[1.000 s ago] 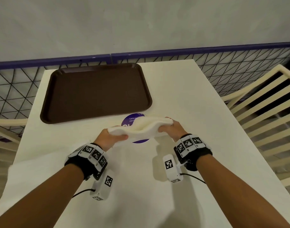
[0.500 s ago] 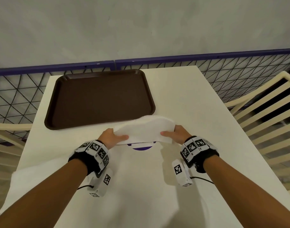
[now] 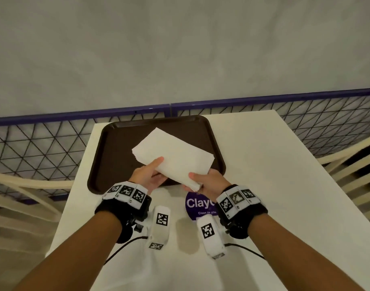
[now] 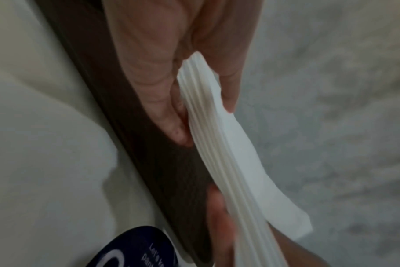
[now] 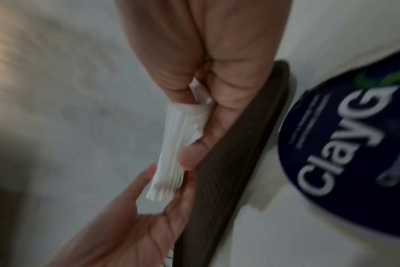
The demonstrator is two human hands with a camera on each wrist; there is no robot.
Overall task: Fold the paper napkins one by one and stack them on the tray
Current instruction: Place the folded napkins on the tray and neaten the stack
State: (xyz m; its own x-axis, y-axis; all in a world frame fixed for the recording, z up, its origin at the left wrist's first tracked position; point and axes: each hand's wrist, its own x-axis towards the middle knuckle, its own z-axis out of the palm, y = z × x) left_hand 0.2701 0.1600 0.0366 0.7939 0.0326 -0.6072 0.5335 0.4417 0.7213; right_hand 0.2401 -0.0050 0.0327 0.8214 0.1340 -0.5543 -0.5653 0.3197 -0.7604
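A white folded paper napkin (image 3: 173, 158) is held in the air above the near half of the dark brown tray (image 3: 117, 148). My left hand (image 3: 150, 175) pinches its near left edge, thumb on top. My right hand (image 3: 203, 181) pinches its near right corner. The left wrist view shows the napkin (image 4: 219, 144) edge-on with several layers between thumb and fingers (image 4: 169, 112). In the right wrist view the napkin's layered edge (image 5: 174, 155) sits between my fingers (image 5: 219, 101), over the tray rim (image 5: 240, 144). Only bare tray bottom shows around the napkin.
The tray lies at the far left of a white table (image 3: 274, 185), against a purple-railed mesh fence (image 3: 326, 114). A round purple sticker (image 3: 198, 204) sits just below the hands. Cream slatted chairs (image 3: 358, 160) flank the table on both sides.
Both hands have carried the napkin from over the purple sticker forward and up over the tray. The napkin went from a loose sagging fold to a flat rectangle. The sticker is uncovered.
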